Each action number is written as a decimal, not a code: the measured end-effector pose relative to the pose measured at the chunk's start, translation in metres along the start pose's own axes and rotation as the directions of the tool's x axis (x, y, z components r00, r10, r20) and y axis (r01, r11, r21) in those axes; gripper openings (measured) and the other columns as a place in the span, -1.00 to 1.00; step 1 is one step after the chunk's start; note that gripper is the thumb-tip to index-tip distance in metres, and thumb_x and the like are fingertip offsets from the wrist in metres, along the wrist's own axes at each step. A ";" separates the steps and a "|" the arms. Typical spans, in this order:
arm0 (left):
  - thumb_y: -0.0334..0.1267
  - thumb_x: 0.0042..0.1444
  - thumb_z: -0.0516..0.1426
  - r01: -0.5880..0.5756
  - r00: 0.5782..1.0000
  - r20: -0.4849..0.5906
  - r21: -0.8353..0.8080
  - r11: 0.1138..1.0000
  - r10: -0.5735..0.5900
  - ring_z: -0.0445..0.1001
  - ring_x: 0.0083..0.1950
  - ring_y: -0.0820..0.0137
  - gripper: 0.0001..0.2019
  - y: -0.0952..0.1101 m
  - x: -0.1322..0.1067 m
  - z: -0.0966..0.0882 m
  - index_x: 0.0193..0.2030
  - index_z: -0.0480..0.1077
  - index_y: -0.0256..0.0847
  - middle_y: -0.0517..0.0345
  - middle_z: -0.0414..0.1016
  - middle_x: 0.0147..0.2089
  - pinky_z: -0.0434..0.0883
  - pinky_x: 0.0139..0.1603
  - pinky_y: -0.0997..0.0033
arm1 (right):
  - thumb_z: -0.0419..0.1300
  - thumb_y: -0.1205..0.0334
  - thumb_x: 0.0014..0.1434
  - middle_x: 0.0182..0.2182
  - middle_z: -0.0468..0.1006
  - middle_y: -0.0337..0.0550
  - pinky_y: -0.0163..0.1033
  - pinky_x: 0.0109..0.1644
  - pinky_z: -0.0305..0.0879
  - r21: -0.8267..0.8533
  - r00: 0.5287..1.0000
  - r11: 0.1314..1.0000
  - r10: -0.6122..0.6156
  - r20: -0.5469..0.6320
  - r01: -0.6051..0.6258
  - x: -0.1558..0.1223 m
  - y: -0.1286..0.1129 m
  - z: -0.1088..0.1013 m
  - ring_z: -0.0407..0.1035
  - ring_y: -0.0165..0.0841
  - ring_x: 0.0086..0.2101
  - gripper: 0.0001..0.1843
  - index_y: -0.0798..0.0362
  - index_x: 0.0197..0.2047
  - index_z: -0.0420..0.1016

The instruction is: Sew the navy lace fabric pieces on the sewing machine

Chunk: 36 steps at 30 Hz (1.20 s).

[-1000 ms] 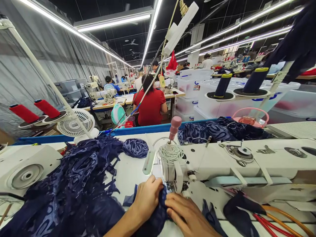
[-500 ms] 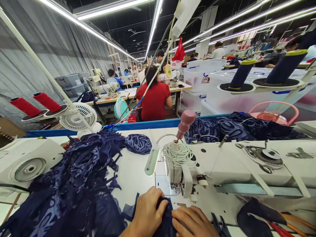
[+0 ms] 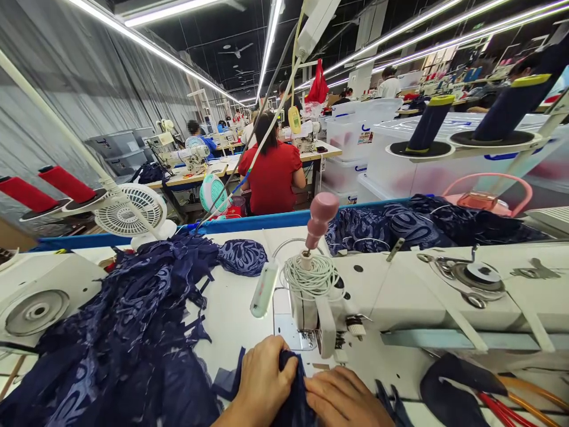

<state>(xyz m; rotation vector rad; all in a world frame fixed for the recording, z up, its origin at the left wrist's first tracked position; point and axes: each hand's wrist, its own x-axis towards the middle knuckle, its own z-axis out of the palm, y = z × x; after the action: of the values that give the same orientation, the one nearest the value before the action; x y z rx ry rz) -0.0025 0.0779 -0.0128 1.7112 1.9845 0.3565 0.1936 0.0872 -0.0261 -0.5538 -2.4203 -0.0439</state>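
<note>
Dark navy fabric point(image 3: 293, 398) lies between my two hands at the bottom centre, in front of the sewing machine point(image 3: 306, 311). My left hand point(image 3: 265, 379) pinches its upper end between thumb and curled fingers. From the right, my right hand point(image 3: 342, 396) presses its fingers together on the fabric's right edge; the fingertips are partly hidden. Both hands are just short of the metal needle plate point(image 3: 288, 331) and apart from it. A small navy scrap point(image 3: 226, 379) sticks out left of my left hand.
Heaped navy patterned fabric point(image 3: 146, 332) covers the left of the table. A patterned cup-shaped piece point(image 3: 242, 257) lies behind. Orange-handled scissors point(image 3: 533, 388) and dark cloth point(image 3: 457, 388) are at right. A pink-handled tool point(image 3: 320, 219) stands on the machine head. A person in red point(image 3: 271, 172) sits ahead.
The whole view has shifted slightly left and up. My hands keep their hold on the navy fabric, almost unmoved relative to the machine.
</note>
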 end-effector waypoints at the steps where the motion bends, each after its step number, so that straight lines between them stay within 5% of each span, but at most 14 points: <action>1: -0.25 0.16 0.13 0.004 1.000 0.000 0.007 1.000 -0.004 0.50 -0.15 0.21 -0.93 0.000 0.001 0.000 -0.29 0.43 -0.14 0.16 0.56 -0.24 0.17 -0.21 0.32 | -0.02 0.40 0.35 -0.22 0.65 -0.27 -0.21 -0.03 0.27 0.017 1.000 1.000 0.015 0.023 -0.016 0.004 0.002 -0.005 0.50 -0.35 -0.23 -0.74 -0.01 -0.12 0.47; 5: -0.24 0.14 0.13 0.018 1.000 -0.010 0.034 0.999 -0.018 0.51 -0.17 0.20 -0.92 0.002 0.004 -0.003 -0.31 0.43 -0.14 0.15 0.57 -0.27 0.18 -0.26 0.33 | 0.04 0.42 0.20 -0.17 0.62 -0.20 -0.17 -0.11 0.30 -0.013 0.989 0.993 0.122 0.078 -0.121 0.011 0.006 -0.011 0.49 -0.28 -0.26 -0.58 -0.06 0.09 0.42; 9: -0.27 0.13 0.13 0.000 1.000 -0.010 0.038 0.999 0.000 0.51 -0.24 0.24 -0.95 -0.001 0.001 -0.002 -0.32 0.42 -0.12 0.21 0.56 -0.31 0.22 -0.30 0.34 | 0.08 0.39 0.15 -0.14 0.59 -0.12 -0.08 -0.06 0.26 -0.154 0.987 0.976 0.160 0.029 -0.153 0.004 0.005 0.007 0.47 -0.22 -0.27 -0.55 -0.02 0.12 0.39; 11: -0.33 0.15 0.11 -0.126 0.982 -0.127 0.093 0.988 0.137 0.51 -0.17 0.25 -0.89 -0.006 -0.004 0.004 -0.19 0.43 -0.13 0.18 0.57 -0.20 0.28 -0.25 0.34 | 0.10 0.36 0.14 -0.15 0.59 -0.13 -0.01 0.02 0.21 -0.223 0.988 0.963 0.154 -0.003 -0.151 0.000 0.004 0.015 0.45 -0.21 -0.28 -0.57 -0.03 0.09 0.40; 12: -0.35 0.18 0.09 -0.251 0.930 -0.234 0.166 0.954 0.285 0.51 -0.10 0.25 -0.83 -0.010 -0.007 0.008 -0.10 0.44 -0.14 0.16 0.57 -0.11 0.32 -0.14 0.31 | 0.11 0.34 0.13 -0.16 0.59 -0.14 -0.01 0.03 0.19 -0.245 0.989 0.958 0.149 -0.020 -0.149 0.000 0.003 0.017 0.44 -0.22 -0.29 -0.58 -0.03 0.08 0.41; 13: -0.36 0.22 0.07 -0.387 0.819 -0.341 0.267 0.883 0.462 0.49 -0.02 0.24 -0.79 -0.013 -0.011 0.013 -0.04 0.43 -0.16 0.15 0.56 -0.04 0.32 0.02 0.26 | 0.12 0.32 0.12 -0.17 0.60 -0.14 -0.01 0.04 0.17 -0.255 0.990 0.956 0.140 -0.035 -0.144 0.000 0.003 0.019 0.43 -0.22 -0.29 -0.60 -0.02 0.06 0.42; 15: -0.30 0.31 0.03 -0.558 0.506 -0.457 0.473 0.682 0.732 0.46 0.09 0.25 -0.78 -0.020 -0.015 0.021 -0.01 0.46 -0.20 0.17 0.58 0.00 0.07 0.38 0.10 | 0.12 0.30 0.11 -0.20 0.61 -0.14 -0.02 0.05 0.14 -0.255 0.988 0.955 0.143 -0.063 -0.154 0.002 0.003 0.018 0.43 -0.22 -0.29 -0.61 -0.01 0.03 0.45; 16: -0.24 0.35 0.02 -0.586 0.404 -0.467 0.528 0.614 0.787 0.45 0.10 0.25 -0.77 -0.022 -0.017 0.024 -0.03 0.47 -0.21 0.19 0.60 -0.02 -0.11 0.47 0.01 | 0.12 0.30 0.09 -0.22 0.62 -0.15 -0.02 0.06 0.12 -0.247 0.986 0.955 0.151 -0.067 -0.163 0.003 0.003 0.018 0.43 -0.22 -0.28 -0.61 -0.01 0.02 0.46; 17: -0.19 0.37 0.03 -0.597 0.353 -0.471 0.552 0.582 0.808 0.46 0.09 0.25 -0.75 -0.023 -0.017 0.025 -0.06 0.49 -0.22 0.21 0.61 -0.05 -0.24 0.50 -0.07 | 0.13 0.31 0.08 -0.26 0.62 -0.16 -0.02 0.07 0.11 -0.238 0.984 0.955 0.164 -0.061 -0.174 0.004 0.004 0.017 0.42 -0.21 -0.28 -0.59 -0.01 0.03 0.47; 18: -0.16 0.37 0.03 -0.598 0.351 -0.471 0.552 0.581 0.809 0.46 0.10 0.24 -0.75 -0.024 -0.016 0.026 -0.07 0.49 -0.22 0.23 0.61 -0.05 -0.32 0.50 -0.13 | 0.13 0.32 0.07 -0.31 0.62 -0.17 -0.02 0.08 0.09 -0.234 0.983 0.954 0.180 -0.047 -0.186 0.003 0.006 0.017 0.42 -0.19 -0.27 -0.57 -0.02 0.04 0.47; 20: -0.16 0.35 0.07 -0.601 0.415 -0.442 0.524 0.604 0.796 0.43 0.15 0.23 -0.77 -0.022 -0.012 0.024 -0.02 0.49 -0.19 0.25 0.59 0.01 -0.40 0.49 -0.22 | 0.13 0.36 0.05 -0.36 0.62 -0.14 0.01 0.08 0.08 -0.247 0.977 0.945 0.214 -0.022 -0.213 0.000 0.010 0.018 0.42 -0.14 -0.23 -0.50 -0.02 0.09 0.46; 24: -0.21 0.32 0.13 -0.611 0.509 -0.393 0.462 0.643 0.765 0.37 0.25 0.23 -0.80 -0.015 -0.001 0.020 0.03 0.47 -0.12 0.32 0.56 0.08 -0.52 0.47 -0.22 | 0.12 0.36 0.13 -0.18 0.62 -0.03 0.03 0.06 0.09 -0.255 0.962 0.928 0.269 -0.045 -0.272 -0.009 0.019 0.022 0.39 -0.08 -0.15 -0.53 -0.06 0.12 0.46; 29: -0.25 0.35 0.09 -0.608 0.510 -0.432 0.431 0.667 0.744 0.40 0.22 0.25 -0.81 -0.011 0.003 0.021 0.02 0.47 -0.11 0.31 0.58 0.02 -0.54 0.47 -0.16 | 0.03 0.38 0.27 -0.36 0.53 -0.09 -0.05 0.02 0.13 -0.166 0.956 0.947 0.254 -0.144 -0.277 -0.005 0.020 0.015 0.36 -0.19 -0.26 -0.74 -0.03 -0.17 0.54; 36: -0.25 0.34 0.08 -0.586 0.524 -0.462 0.415 0.696 0.716 0.39 0.21 0.17 -0.79 -0.006 0.004 0.020 0.03 0.48 -0.07 0.32 0.59 0.01 -0.48 0.47 -0.18 | 0.04 0.40 0.30 -0.31 0.51 -0.07 -0.08 0.03 0.16 -0.167 0.946 0.934 0.297 -0.129 -0.316 0.008 0.013 -0.001 0.37 -0.22 -0.22 -0.74 0.00 -0.37 0.47</action>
<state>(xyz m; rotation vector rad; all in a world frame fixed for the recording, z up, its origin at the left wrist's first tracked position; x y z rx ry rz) 0.0019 0.0788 -0.0335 2.7465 1.6617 1.1141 0.1935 0.1023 -0.0219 -0.9867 -2.2172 -0.1618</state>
